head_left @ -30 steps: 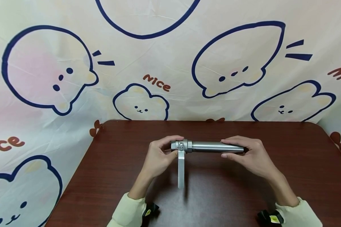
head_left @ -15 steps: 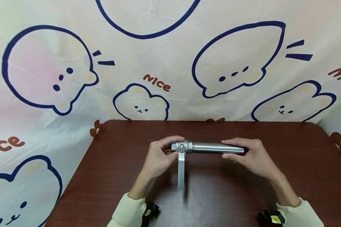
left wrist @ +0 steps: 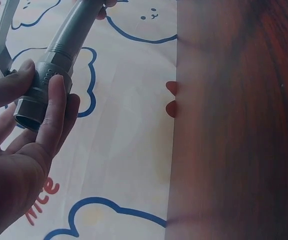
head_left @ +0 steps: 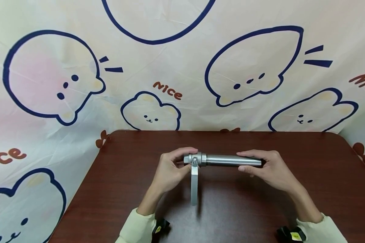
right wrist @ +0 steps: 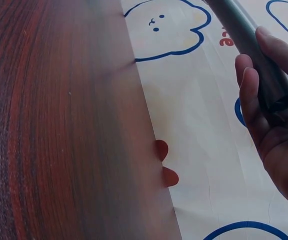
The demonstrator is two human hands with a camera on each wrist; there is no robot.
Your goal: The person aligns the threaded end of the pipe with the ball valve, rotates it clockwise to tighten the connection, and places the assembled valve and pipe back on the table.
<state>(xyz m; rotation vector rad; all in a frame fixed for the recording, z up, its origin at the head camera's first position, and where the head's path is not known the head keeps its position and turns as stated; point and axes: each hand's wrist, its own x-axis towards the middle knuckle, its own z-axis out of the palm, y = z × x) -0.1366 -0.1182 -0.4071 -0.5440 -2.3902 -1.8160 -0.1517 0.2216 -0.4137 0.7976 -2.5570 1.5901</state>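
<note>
A steel ball valve [head_left: 199,158] with a flat lever handle [head_left: 194,185] is joined to a long, shiny metal pipe [head_left: 222,160]. The pipe lies level across the head view, and the lever points towards the person. My left hand [head_left: 169,172] grips the valve body between thumb and fingers. In the left wrist view, the valve's open round end [left wrist: 29,117] faces the palm. My right hand [head_left: 272,167] holds the pipe's far right end, thumb on the near side and fingers on the other. The right wrist view shows the pipe's dark end [right wrist: 279,102] within that hand.
Below both hands is a dark brown wooden table [head_left: 109,202] with rounded far corners. Behind it hangs a pale cloth [head_left: 188,67] printed with cartoon animals. A black strap device [head_left: 290,233] sits at the right cuff, and another black device [head_left: 162,225] at the left.
The whole head view has shifted slightly, so table, hands and pipe appear a little lower. Both hands keep their hold on the valve and pipe, which stay nearly still.
</note>
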